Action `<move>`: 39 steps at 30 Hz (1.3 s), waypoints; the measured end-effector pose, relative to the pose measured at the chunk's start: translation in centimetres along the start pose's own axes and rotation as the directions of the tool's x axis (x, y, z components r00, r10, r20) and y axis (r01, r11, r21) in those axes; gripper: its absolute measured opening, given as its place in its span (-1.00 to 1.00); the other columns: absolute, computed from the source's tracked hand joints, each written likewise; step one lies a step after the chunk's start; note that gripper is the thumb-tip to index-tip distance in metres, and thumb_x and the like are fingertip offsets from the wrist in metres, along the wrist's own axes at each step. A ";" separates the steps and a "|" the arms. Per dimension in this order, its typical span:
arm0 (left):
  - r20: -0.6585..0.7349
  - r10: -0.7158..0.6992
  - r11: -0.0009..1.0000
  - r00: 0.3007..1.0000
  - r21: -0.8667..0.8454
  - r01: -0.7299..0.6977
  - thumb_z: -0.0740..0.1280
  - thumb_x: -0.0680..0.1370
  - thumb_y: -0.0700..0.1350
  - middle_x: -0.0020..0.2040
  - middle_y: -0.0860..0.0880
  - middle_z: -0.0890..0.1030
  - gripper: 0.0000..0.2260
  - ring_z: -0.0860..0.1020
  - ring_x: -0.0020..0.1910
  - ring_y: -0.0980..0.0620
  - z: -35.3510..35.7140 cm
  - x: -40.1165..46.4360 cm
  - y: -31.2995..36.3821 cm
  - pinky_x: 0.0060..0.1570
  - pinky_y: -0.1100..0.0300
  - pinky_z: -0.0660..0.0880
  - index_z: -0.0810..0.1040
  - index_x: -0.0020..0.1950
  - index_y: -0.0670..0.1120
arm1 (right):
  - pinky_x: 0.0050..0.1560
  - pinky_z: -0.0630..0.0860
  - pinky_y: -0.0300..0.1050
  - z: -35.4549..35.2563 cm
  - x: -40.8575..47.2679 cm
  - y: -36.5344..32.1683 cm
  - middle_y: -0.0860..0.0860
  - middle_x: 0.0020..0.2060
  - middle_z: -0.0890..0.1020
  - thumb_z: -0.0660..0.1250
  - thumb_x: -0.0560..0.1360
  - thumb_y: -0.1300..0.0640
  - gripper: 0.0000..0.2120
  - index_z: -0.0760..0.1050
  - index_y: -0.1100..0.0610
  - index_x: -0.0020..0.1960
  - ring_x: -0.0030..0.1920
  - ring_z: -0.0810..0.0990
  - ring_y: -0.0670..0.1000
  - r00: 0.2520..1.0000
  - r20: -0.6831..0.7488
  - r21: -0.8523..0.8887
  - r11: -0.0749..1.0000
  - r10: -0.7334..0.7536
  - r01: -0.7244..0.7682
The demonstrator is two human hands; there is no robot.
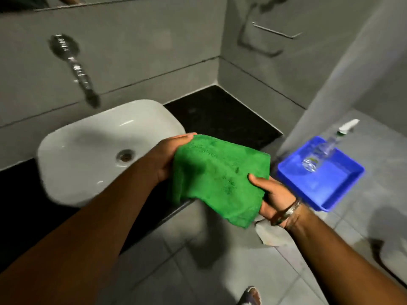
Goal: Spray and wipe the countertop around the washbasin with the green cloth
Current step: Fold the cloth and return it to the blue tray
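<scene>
A green cloth (217,176) hangs spread between both hands, above the front edge of the black countertop (218,115). My left hand (170,156) grips its upper left edge, next to the white washbasin (99,148). My right hand (274,198), with bracelets at the wrist, grips its lower right corner. A clear spray bottle (324,149) with a white trigger leans in a blue tray (330,190) on the floor to the right.
A chrome wall tap (76,67) juts over the basin from the grey tiled wall. A grey partition wall (343,80) stands right of the counter. A pale rag (272,235) lies below my right wrist. A foot in a sandal (251,297) shows on the tiled floor.
</scene>
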State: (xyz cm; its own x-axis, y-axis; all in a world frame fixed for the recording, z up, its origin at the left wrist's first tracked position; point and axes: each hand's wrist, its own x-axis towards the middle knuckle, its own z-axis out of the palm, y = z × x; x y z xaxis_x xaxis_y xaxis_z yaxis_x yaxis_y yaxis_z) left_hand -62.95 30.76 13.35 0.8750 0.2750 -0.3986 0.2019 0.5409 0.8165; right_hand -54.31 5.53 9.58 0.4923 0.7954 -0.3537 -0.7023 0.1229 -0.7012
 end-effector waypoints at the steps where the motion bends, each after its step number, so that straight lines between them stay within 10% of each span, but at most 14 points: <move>1: 0.039 -0.053 0.997 0.998 -0.052 0.055 0.28 0.59 0.02 0.10 -0.14 0.67 -0.67 0.65 0.06 -0.06 2.5 2.3 -1.2 0.03 0.09 0.61 0.60 0.24 -0.13 | 0.02 0.60 0.11 -3.0 -0.4 -1.7 0.20 0.14 0.65 0.46 0.31 0.21 -0.42 0.45 0.25 0.31 0.15 0.62 0.20 0.998 -0.058 -0.016 1.000 -0.013 0.012; 5: 0.136 -0.253 0.939 0.958 -0.205 0.277 0.33 0.48 0.21 0.23 -0.20 0.62 -0.45 0.58 0.24 -0.17 11.6 9.6 -9.1 0.23 -0.09 0.53 0.58 0.29 -0.17 | -0.06 0.63 0.10 -13.3 -1.6 -6.7 0.20 0.03 0.69 0.35 0.37 0.29 -0.58 0.51 0.24 0.24 0.02 0.68 0.18 0.977 -0.213 -0.004 1.000 -0.015 0.014; 9: 0.141 -0.442 0.896 0.886 0.019 0.444 0.40 0.45 -0.06 0.09 -0.19 0.69 -0.60 0.67 0.05 -0.11 21.1 14.5 -17.1 0.04 0.01 0.63 0.59 0.24 -0.22 | 0.05 0.61 0.13 -23.1 -3.6 -10.1 0.18 -0.07 0.71 0.27 0.45 0.35 -0.67 0.52 0.28 0.20 -0.07 0.70 0.16 0.908 -0.419 -0.031 0.999 0.005 -0.020; 16: 0.251 -0.332 0.892 0.909 0.398 0.216 0.36 0.44 -0.44 -0.10 -0.05 0.72 -0.67 0.67 -0.15 0.02 29.7 26.3 -16.4 -0.11 0.15 0.64 0.57 0.15 -0.18 | 0.01 0.63 0.14 -34.9 -5.2 -16.6 0.15 -0.06 0.72 0.21 0.42 0.46 -0.64 0.51 0.29 0.18 -0.07 0.70 0.16 0.826 -0.549 0.031 0.985 -0.125 0.170; 20: 0.356 -0.399 0.872 0.845 0.433 0.229 0.29 0.38 -0.44 0.02 -0.25 0.68 -0.77 0.64 -0.03 -0.21 32.6 35.1 -14.8 -0.03 -0.04 0.62 0.60 -0.04 -0.25 | -0.04 0.62 0.15 -39.0 -3.9 -20.5 0.20 0.04 0.69 0.39 0.20 0.32 -0.85 0.66 0.16 -0.27 0.03 0.66 0.25 0.834 -0.480 0.072 0.935 -0.272 0.346; 26: 0.245 -0.588 0.728 0.771 0.575 0.373 0.10 0.48 -0.37 -0.12 -0.18 0.58 -0.73 0.54 -0.21 -0.12 33.2 46.3 -19.8 -0.15 0.11 0.48 0.55 -0.12 -0.10 | -0.22 0.64 0.13 -46.0 0.1 -18.4 0.15 -0.14 0.69 0.12 0.31 0.30 -0.75 0.55 0.09 -0.29 -0.18 0.68 0.18 0.752 -0.657 0.296 0.933 0.045 0.203; 31: 0.116 -0.663 0.645 0.740 0.590 0.486 0.34 0.55 -0.14 0.00 -0.19 0.63 -0.79 0.62 -0.14 -0.05 33.2 51.9 -26.0 -0.09 0.12 0.60 0.57 0.16 -0.12 | -0.25 0.49 -0.03 -50.4 5.3 -14.7 0.17 -0.18 0.56 0.32 0.43 0.39 -0.77 0.50 0.07 -0.08 -0.28 0.54 0.14 0.466 -0.883 0.128 0.986 0.063 0.108; 35: 0.098 -0.478 0.341 0.873 0.937 0.081 0.48 0.40 -0.37 0.12 -0.28 0.63 -0.57 0.60 -0.08 -0.10 32.8 54.3 -30.5 -0.06 0.16 0.59 0.50 0.25 -0.26 | -0.35 0.51 -0.21 -53.4 8.0 -12.4 0.22 -0.10 0.58 0.38 0.35 0.44 -0.64 0.50 0.19 0.10 -0.22 0.55 0.12 0.293 -0.951 -0.191 0.928 -0.095 -0.320; 39: 0.118 -0.431 -0.083 0.895 0.982 -0.169 0.51 0.40 -0.13 0.20 -0.19 0.61 -0.56 0.58 0.17 -0.16 33.8 54.2 -32.7 0.15 0.03 0.51 0.53 0.26 -0.14 | 0.05 0.44 -0.09 -55.7 9.6 -11.3 0.25 0.13 0.57 0.38 0.41 0.27 -0.54 0.39 0.18 0.29 0.10 0.57 0.22 0.439 -0.896 -0.386 0.613 -0.070 -0.689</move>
State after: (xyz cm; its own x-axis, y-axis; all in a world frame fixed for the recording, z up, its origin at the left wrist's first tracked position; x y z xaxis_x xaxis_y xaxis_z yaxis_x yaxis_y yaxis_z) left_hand -7.30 1.11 -20.88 0.7475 -0.0809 -0.6594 0.2677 -0.8718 0.4103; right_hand -13.03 -21.32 -20.39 0.7259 -0.1908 -0.6608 -0.5715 -0.7019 -0.4251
